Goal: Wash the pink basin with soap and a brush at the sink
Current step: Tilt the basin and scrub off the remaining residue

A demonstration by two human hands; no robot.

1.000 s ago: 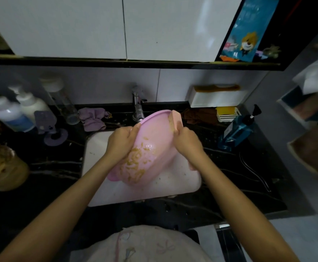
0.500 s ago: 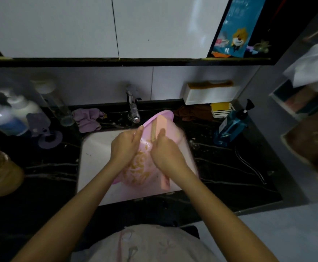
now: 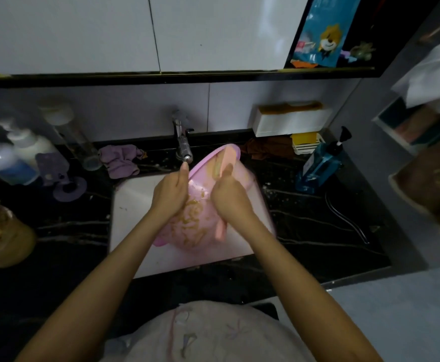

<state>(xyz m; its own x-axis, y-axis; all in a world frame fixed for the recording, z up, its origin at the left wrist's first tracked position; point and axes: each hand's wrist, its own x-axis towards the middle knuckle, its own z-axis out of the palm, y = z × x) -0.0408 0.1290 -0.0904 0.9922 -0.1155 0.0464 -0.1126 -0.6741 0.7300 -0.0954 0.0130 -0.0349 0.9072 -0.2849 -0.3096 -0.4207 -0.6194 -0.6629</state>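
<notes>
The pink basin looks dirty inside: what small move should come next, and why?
Probably sweep the brush down over the brown smears low inside the pink basin. The right hand grips the brush with its head near the rim, the left hand holds the basin tilted over the sink, and the smears lie lower.

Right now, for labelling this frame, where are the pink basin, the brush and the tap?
pink basin (image 3: pixel 196 224): head view, soiled surface.
brush (image 3: pixel 221 231): head view, lower end.
tap (image 3: pixel 183 148): head view, spout.
</notes>
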